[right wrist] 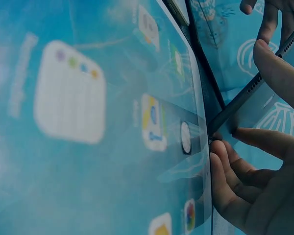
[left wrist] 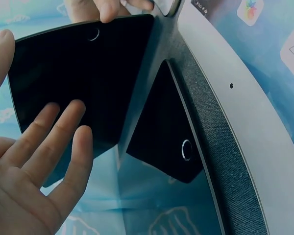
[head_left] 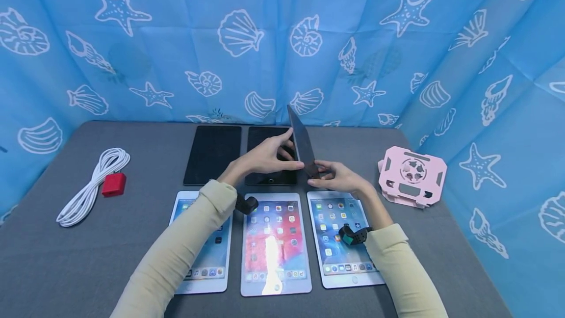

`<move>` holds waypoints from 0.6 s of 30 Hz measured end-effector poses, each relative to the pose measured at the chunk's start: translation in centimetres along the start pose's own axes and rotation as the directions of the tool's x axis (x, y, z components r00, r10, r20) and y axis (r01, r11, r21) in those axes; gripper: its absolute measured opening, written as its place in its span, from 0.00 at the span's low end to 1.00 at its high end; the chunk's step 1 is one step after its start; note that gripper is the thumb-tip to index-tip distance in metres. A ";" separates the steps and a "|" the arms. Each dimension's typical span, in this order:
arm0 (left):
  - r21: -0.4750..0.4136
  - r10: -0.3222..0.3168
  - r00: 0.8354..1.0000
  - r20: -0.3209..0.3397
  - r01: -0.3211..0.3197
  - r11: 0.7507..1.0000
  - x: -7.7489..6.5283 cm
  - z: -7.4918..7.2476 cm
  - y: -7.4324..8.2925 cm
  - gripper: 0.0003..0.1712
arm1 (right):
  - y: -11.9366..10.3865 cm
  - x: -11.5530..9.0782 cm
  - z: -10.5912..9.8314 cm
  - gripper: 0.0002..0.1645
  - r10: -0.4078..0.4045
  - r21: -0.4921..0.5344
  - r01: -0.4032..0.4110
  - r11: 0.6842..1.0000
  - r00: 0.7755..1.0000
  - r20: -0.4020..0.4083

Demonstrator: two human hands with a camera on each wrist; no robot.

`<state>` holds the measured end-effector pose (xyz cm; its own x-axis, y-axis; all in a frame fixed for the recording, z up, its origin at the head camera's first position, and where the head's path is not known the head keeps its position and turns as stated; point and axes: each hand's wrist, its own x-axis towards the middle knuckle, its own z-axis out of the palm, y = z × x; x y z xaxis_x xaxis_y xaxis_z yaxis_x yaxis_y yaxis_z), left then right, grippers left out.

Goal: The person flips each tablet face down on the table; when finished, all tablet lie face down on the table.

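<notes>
A black tablet (head_left: 302, 141) stands tilted up on edge between my two hands, its dark screen facing left. My left hand (head_left: 270, 155) grips it by the edges with thumb and index finger. In the left wrist view its other fingers (left wrist: 63, 132) spread in front of the screen (left wrist: 103, 63). My right hand (head_left: 339, 177) pinches the tablet's lower corner near the table. The right wrist view shows a speaker-holed edge (right wrist: 269, 68) of that tablet. Directly left lies another black tablet (head_left: 269, 179), partly hidden by my left hand, with one more black tablet (head_left: 213, 155) beside it.
Three white tablets with lit screens lie in the front row: left (head_left: 205, 286), middle (head_left: 275, 244) and right (head_left: 340, 239), under my forearms. A coiled white cable (head_left: 93, 185) and red block (head_left: 114, 184) are at left. A pink case (head_left: 413, 175) lies right.
</notes>
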<state>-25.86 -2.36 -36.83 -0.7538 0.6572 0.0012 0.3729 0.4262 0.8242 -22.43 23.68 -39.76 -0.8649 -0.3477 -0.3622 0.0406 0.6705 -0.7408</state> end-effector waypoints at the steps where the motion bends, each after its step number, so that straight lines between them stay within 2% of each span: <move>1: 0.000 -0.003 1.000 0.002 0.003 1.000 0.0 0.0 0.0 0.59 | 0.0 0.0 0.0 0.49 -0.001 -0.001 0.001 1.000 1.000 0.002; 5: -0.018 -0.013 1.000 0.013 0.013 1.000 -0.1 -0.2 -0.3 0.60 | 0.1 0.0 0.0 0.49 0.011 -0.010 -0.011 1.000 1.000 -0.006; 11: -0.072 -0.007 0.999 0.041 0.010 0.997 0.0 -0.1 -1.4 0.61 | 0.1 0.0 -0.2 0.49 0.062 -0.027 -0.064 0.998 0.996 -0.067; 14: -0.074 0.001 0.999 0.051 0.003 0.997 0.1 0.1 -1.8 0.62 | 0.2 -0.1 -0.2 0.50 0.091 -0.018 -0.094 0.995 0.991 -0.096; 18: -0.063 0.004 0.999 0.044 -0.001 0.998 0.5 0.6 -1.9 0.63 | 0.5 -0.3 -0.3 0.51 0.088 -0.012 -0.090 0.996 0.990 -0.112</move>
<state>-26.60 -2.48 -38.77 -0.7278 0.6854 -0.0208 0.3390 0.3859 0.8580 -22.33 24.29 -39.82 -0.9085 -0.2114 -0.3603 0.1122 0.7072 -0.6980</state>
